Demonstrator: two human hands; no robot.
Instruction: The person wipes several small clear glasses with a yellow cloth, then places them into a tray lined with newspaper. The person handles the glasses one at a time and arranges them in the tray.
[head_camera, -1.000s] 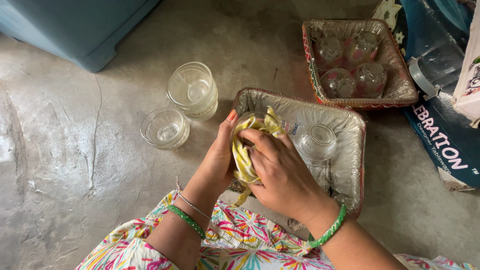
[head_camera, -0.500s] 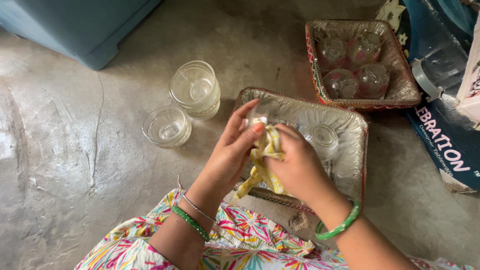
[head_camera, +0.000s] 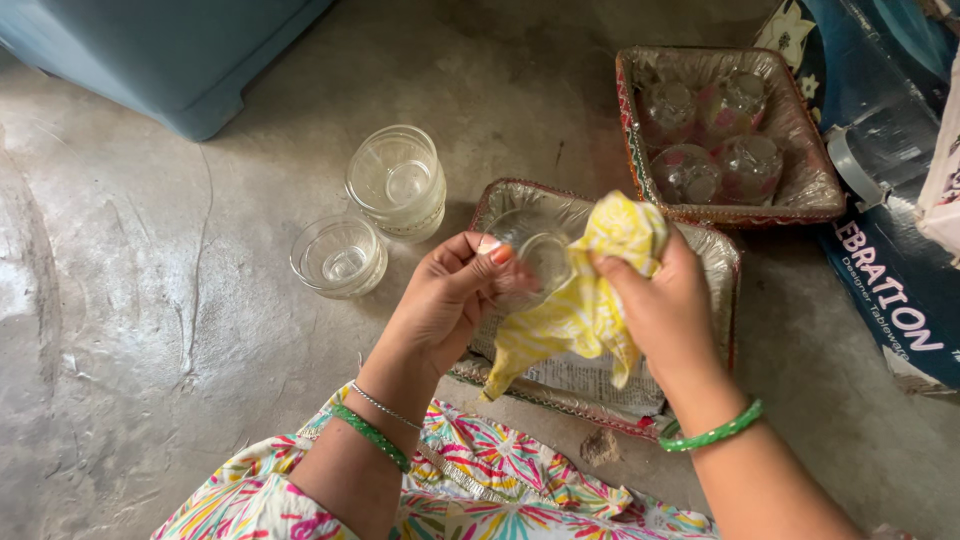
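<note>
My left hand (head_camera: 445, 300) grips a small clear glass bowl (head_camera: 532, 258), held on its side above the near foil-lined tray (head_camera: 715, 290). My right hand (head_camera: 668, 305) pinches a yellow patterned cloth (head_camera: 590, 300), lifted beside the bowl and hanging down over the tray. A green bangle is on each wrist. Newspaper lines the tray's bottom.
A stack of clear glass bowls (head_camera: 397, 185) and a single glass bowl (head_camera: 338, 257) stand on the concrete floor to the left. A second foil tray (head_camera: 800, 140) with several upturned glass bowls sits at the back right. A blue cardboard box (head_camera: 890, 250) lies right, a blue container (head_camera: 160, 50) top left.
The cloth was wrapped around the bowl a second ago. My right hand has pulled it out and lifted it right, while my left hand turned the bowl bare.
</note>
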